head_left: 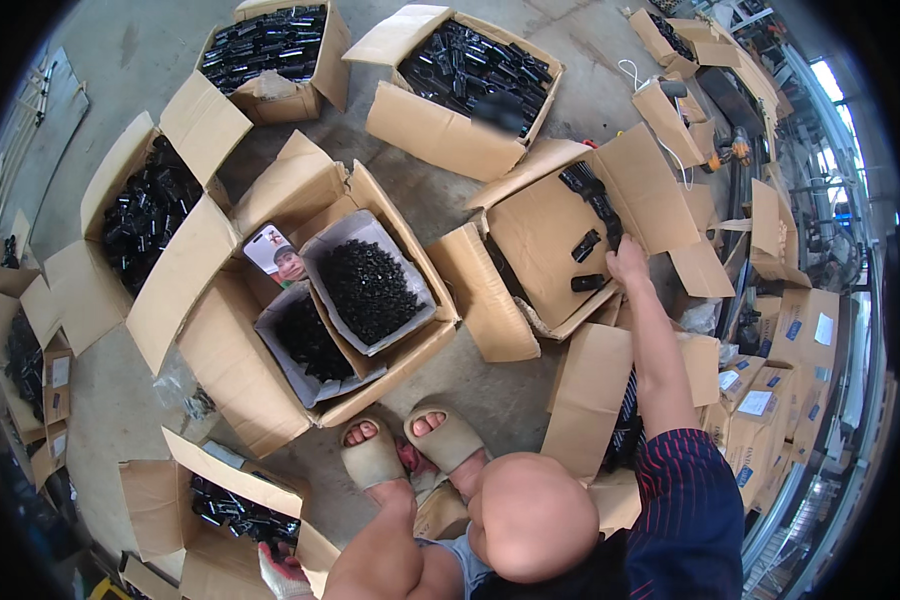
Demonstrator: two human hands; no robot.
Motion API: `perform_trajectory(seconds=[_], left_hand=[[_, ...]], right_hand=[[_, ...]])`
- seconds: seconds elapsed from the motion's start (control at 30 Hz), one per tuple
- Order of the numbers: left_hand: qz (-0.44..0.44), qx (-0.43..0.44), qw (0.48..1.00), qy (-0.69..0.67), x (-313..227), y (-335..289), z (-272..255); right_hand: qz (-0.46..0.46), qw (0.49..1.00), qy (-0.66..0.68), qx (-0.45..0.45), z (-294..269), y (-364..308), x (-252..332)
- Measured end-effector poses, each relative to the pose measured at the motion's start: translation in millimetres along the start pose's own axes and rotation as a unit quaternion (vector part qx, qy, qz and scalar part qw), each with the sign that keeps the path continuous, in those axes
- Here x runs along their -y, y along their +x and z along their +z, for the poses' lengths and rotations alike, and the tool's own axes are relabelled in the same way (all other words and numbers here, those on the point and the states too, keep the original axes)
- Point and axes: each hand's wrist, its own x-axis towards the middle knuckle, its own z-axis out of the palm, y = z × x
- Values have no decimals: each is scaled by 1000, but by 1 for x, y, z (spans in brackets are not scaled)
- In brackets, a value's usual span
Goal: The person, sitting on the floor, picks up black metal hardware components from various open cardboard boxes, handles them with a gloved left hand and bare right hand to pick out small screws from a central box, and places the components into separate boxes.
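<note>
My right hand (627,264) reaches over the side of an open cardboard box (535,225) at the right. Its bare fingers close on a glossy black plastic part (611,226), at the end of a row of similar parts along the box wall. Two loose black parts, one (585,246) above the other (587,283), lie nearby on the box bottom. At the lower left, my left hand (284,574) wears a white and red glove. Its fingers are bent round a dark part beside a small carton (155,500) of black parts; the grip is partly hidden.
Between these boxes stands a large carton (220,365) holding two grey bins of small black pieces (368,290) and a phone (276,254). More open cartons of black parts (475,75) stand beyond. Another carton (595,385) sits under my right forearm. Sealed boxes (770,410) are stacked at right.
</note>
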Motion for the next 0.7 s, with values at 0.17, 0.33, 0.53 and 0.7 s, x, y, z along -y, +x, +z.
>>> perform_trajectory(seconds=[0.17,0.33,0.53,0.7], left_hand=[[41,70,993,85,7,12,15],[98,3,992,78,21,35,12],[265,-43,948,170,13,-5,20],[435,123,883,130,-83,-166,103]], right_hand=[[-51,995,80,7,4,11,-32],[-78,988,135,6,6,1,-22],[-90,912,401,-3,-7,-29,-5],[-118,608,763,183,-102,-148,96]])
